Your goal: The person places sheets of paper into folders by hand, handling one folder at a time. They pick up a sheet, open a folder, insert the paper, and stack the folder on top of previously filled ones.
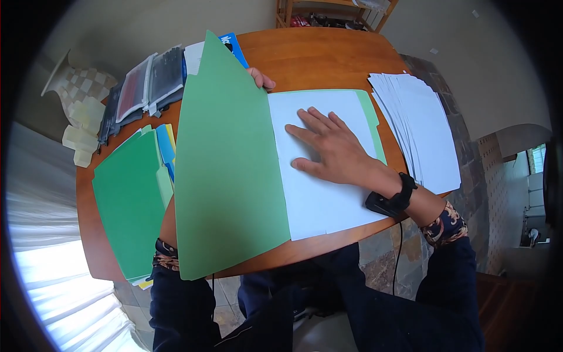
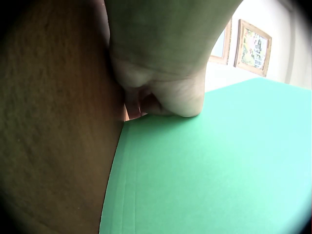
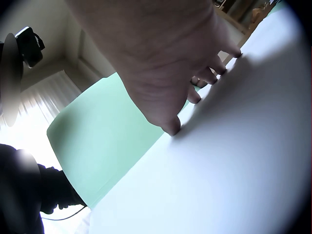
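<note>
A light green folder lies open on the wooden table, its left cover raised and tilted. White paper lies on its right side. My right hand rests on that paper with fingers spread; in the right wrist view the fingertips of the right hand touch the sheet. Behind the raised cover is my left hand, its fingers showing past the cover's back edge near the fold. The left wrist view shows the left hand against the outside of the green cover; most of its fingers are hidden.
A stack of white sheets lies at the table's right. Green folders with blue and yellow ones are piled at the left. Zip pouches and a blue-covered item lie at the back left, near a checkered vase.
</note>
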A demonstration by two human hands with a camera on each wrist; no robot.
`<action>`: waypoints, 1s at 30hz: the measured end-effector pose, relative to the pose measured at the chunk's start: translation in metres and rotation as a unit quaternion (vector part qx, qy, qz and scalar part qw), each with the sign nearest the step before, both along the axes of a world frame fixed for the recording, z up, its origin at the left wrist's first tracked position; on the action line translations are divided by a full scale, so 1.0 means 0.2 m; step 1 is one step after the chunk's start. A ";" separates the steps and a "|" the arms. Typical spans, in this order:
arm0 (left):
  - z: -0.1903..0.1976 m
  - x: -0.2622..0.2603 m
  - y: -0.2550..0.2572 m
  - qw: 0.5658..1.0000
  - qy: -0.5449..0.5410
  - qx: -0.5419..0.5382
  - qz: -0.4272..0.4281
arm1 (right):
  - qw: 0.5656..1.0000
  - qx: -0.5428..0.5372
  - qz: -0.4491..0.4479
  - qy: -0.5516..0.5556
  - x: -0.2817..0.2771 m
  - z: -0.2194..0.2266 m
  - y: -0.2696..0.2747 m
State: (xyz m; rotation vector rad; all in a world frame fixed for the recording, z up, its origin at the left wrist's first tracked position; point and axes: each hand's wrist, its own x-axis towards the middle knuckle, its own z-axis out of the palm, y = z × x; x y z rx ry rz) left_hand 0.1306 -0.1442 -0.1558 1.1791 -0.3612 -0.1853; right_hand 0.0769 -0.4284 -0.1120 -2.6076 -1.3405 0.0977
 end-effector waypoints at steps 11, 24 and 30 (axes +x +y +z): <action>-0.06 0.02 -0.01 0.999 -0.012 -0.043 -0.028 | 0.999 -0.022 -0.023 -0.009 0.01 0.04 0.00; 0.01 0.06 0.04 0.994 0.031 0.047 -0.097 | 0.996 0.050 0.063 0.039 -0.02 0.00 -0.01; 0.00 0.08 0.07 0.991 -0.011 0.084 -0.102 | 0.995 0.058 0.077 0.020 -0.02 -0.04 -0.01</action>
